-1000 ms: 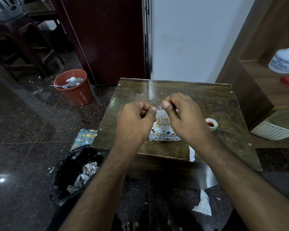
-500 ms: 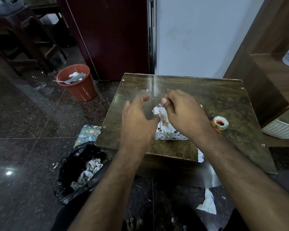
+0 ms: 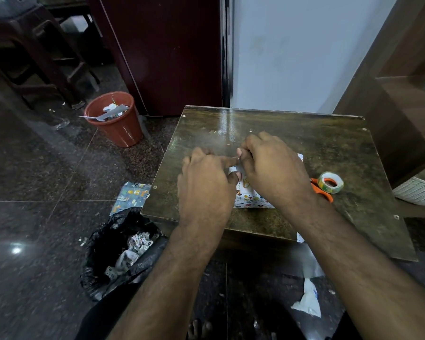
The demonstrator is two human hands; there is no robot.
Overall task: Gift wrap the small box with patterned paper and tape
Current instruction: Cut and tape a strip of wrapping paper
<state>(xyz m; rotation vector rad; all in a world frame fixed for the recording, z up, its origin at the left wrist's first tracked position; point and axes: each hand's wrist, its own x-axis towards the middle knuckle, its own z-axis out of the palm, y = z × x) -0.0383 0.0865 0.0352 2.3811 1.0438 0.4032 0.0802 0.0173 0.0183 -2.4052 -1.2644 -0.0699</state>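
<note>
Hands (image 3: 241, 173) meet over box (image 3: 252, 198) — fingers curled.

Left hand (image 3: 206, 185) palm down, index finger extended, right hand (image 3: 272, 168) fingers curled, fingertips meeting, forearms converging.

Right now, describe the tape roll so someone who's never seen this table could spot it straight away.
Start at the dark wooden table in front of the white wall, and look to its right side, beyond the right hand. There the tape roll sits next to orange-handled scissors. It is the only ring there: clear, glossy tape round an orange core.
</note>
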